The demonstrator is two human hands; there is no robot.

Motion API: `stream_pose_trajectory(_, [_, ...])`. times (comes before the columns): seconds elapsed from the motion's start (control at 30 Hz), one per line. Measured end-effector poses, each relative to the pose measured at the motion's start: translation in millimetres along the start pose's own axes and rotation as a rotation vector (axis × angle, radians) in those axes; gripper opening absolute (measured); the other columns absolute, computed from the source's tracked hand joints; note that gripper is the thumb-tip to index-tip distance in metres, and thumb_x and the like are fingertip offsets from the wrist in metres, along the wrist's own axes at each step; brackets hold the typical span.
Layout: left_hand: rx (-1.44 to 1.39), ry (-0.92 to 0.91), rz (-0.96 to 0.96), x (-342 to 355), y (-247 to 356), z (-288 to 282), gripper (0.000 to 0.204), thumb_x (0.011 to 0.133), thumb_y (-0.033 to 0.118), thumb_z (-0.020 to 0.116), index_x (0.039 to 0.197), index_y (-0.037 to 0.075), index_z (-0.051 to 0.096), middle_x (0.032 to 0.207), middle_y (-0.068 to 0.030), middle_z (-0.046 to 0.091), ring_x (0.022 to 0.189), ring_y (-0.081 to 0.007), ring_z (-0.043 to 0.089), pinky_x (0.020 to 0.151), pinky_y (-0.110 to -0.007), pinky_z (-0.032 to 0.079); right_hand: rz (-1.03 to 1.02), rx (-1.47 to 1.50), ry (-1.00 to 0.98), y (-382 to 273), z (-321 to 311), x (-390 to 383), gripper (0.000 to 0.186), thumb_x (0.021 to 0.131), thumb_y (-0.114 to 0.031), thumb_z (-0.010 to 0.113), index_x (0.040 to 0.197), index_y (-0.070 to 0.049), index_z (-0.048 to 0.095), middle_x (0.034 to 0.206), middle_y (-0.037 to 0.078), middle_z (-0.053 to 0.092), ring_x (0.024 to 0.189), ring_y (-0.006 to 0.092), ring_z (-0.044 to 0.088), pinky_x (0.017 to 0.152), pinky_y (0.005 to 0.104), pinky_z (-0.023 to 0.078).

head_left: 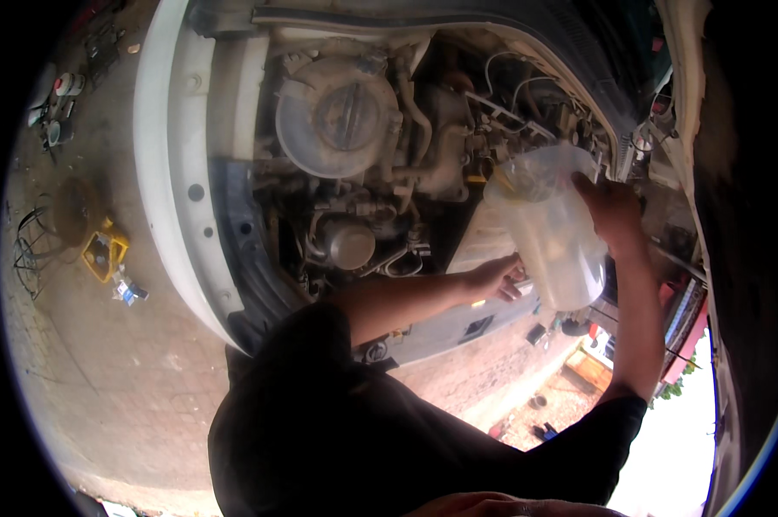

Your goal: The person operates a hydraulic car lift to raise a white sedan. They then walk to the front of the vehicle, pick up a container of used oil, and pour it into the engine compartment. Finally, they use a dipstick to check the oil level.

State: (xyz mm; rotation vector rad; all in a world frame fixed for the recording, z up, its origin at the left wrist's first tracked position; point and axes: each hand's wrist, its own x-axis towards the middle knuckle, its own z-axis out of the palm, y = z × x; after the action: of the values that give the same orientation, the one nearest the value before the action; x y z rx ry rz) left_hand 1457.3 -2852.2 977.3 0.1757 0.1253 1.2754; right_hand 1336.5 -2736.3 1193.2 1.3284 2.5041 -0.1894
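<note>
Watching remotely, I see the right hand (611,211) gripping the translucent plastic jug (557,246), right of centre; the left hand (495,277), fingers half curled, is near its lower part, but whether it holds anything I cannot tell. If the right grip slips, the jug could fall against the engine (445,164), upper centre.

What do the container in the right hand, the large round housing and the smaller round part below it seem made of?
Container: probably plastic; cloudy, see-through walls with glossy highlights.
Large round housing: likely moulded plastic, pale and dusty, with a ridged centre.
Smaller round part: perhaps metal, from its dull greyish sheen; grime leaves that open.
</note>
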Motion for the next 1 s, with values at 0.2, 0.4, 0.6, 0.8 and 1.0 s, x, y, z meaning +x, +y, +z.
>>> stream_pose_trajectory(0.2, [0.050, 0.028, -0.011, -10.6, 0.4, -1.4, 0.068, 0.098, 0.060, 0.027, 0.142, 0.009, 0.033, 0.136, -0.0149, 0.037, 0.107, -0.0276, 0.055, 0.092, -0.042, 0.046, 0.170, 0.230, -0.014, 16.2, -1.9, -11.9, 0.049, 0.084, -0.034, 0.072, 0.050, -0.008, 0.048, 0.044, -0.001, 0.043, 0.035, 0.0094, 0.038, 0.038, 0.0290, 0.030])
stream_pose_trajectory(0.4, [0.102, 0.097, -0.030, -14.4, -3.9, -3.4, 0.067, 0.099, 0.059, 0.027, 0.141, 0.007, 0.034, 0.135, -0.0136, 0.040, 0.108, -0.0270, 0.054, 0.092, -0.043, 0.047, 0.221, 0.413, 0.005, 37.0, -0.1, -24.1, 0.049, 0.084, -0.034, 0.072, 0.051, -0.010, 0.045, 0.044, -0.002, 0.040, 0.036, 0.0083, 0.036, 0.038, 0.0277, 0.028])
stream_pose_trajectory(0.6, [0.200, 0.140, -0.042, -23.3, -0.5, 4.0, 0.063, 0.101, 0.053, 0.023, 0.139, 0.004, 0.035, 0.132, -0.0139, 0.041, 0.109, -0.0262, 0.055, 0.093, -0.043, 0.047, 0.263, 0.524, 0.027, 62.6, 0.6, -34.4, 0.048, 0.085, -0.034, 0.072, 0.052, -0.012, 0.044, 0.045, -0.004, 0.039, 0.036, 0.0078, 0.033, 0.038, 0.0273, 0.027])
stream_pose_trajectory(0.8, [0.266, 0.212, -0.015, -21.5, -12.8, -1.3, 0.059, 0.101, 0.045, 0.020, 0.139, 0.003, 0.035, 0.136, -0.0193, 0.045, 0.106, -0.0302, 0.056, 0.093, -0.045, 0.048, 0.206, 0.659, 0.056, 79.5, 1.9, -49.4, 0.044, 0.086, -0.030, 0.071, 0.054, -0.012, 0.046, 0.046, -0.005, 0.040, 0.036, 0.0054, 0.034, 0.036, 0.0254, 0.025])
stream_pose_trajectory(1.0, [0.270, 0.264, -0.030, -26.1, -14.1, 10.2, 0.058, 0.102, 0.045, 0.023, 0.137, 0.001, 0.038, 0.130, -0.0165, 0.049, 0.102, -0.0264, 0.057, 0.091, -0.043, 0.049, 0.184, 0.765, 0.102, 97.9, 3.1, -67.1, 0.042, 0.087, -0.029, 0.071, 0.056, -0.012, 0.049, 0.047, -0.006, 0.041, 0.037, 0.0047, 0.033, 0.036, 0.0251, 0.026])
